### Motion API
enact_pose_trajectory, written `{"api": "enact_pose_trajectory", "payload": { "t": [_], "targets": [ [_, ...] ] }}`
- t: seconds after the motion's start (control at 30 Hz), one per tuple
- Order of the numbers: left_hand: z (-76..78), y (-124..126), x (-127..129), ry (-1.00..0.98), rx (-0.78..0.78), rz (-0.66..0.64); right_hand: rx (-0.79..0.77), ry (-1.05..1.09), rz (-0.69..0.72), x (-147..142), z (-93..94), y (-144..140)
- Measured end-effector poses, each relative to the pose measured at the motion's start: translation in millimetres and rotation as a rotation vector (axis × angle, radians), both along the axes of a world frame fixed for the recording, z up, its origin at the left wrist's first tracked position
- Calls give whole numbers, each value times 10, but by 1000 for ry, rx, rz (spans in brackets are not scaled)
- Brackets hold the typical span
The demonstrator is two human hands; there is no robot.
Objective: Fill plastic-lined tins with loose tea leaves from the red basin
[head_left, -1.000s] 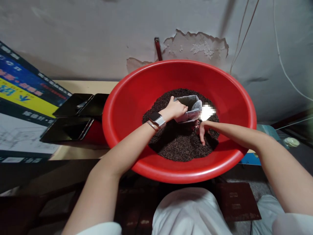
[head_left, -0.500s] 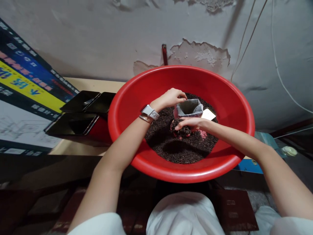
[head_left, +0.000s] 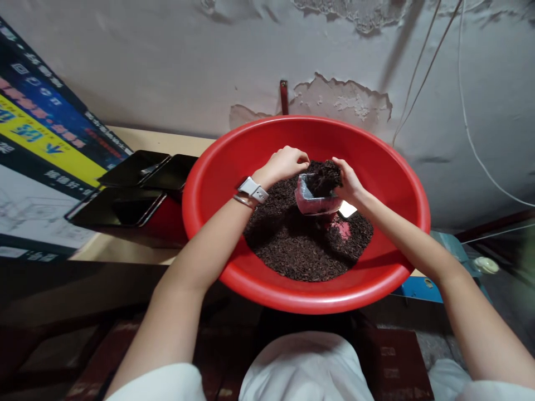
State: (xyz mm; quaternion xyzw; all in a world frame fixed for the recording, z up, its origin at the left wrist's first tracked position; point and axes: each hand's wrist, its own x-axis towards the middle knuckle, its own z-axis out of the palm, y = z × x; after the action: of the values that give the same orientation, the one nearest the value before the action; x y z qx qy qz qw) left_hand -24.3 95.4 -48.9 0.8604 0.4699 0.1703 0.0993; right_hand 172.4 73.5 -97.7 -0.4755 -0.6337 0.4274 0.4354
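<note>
A red basin [head_left: 234, 284] holds a bed of dark brown shreds that look like loose tea leaves [head_left: 309, 256]. Standing in it is an open-topped plastic bag [head_left: 315, 206], squarish, clear at the mouth and pinkish below. At the bag's far left rim, my left hand [head_left: 288, 162] is closed, its fingertips pinching the edge, partly hidden. My right hand [head_left: 349, 181] cups a clump of the tea leaves right over the bag's mouth, some of it inside the opening. Beside the bag, under my right wrist, lies a small white card-like piece [head_left: 347, 209].
Several dark open tins [head_left: 125, 209] stand left of the basin on a pale tabletop [head_left: 163, 139]. Behind them leans a printed box [head_left: 50, 145]. A peeling wall [head_left: 167, 67] with hanging cords rises behind. Some pink powder-like patch [head_left: 343, 229] shows among the leaves.
My right hand has risen from the near side of the bag to above its mouth, carrying tea leaves. The bag now tilts toward me; my left hand has shifted slightly left.
</note>
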Motion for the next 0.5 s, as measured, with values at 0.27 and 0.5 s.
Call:
{"api": "enact_pose_trajectory", "payload": {
  "t": [0.27, 0.5],
  "targets": [
    [-27, -27, 33, 176, 21, 55, 412, -213, 11, -134, 206, -317],
    [-136, -10, 60, 432, -31, 45, 302, -769, 833, -488, -242, -746]
  ]
}}
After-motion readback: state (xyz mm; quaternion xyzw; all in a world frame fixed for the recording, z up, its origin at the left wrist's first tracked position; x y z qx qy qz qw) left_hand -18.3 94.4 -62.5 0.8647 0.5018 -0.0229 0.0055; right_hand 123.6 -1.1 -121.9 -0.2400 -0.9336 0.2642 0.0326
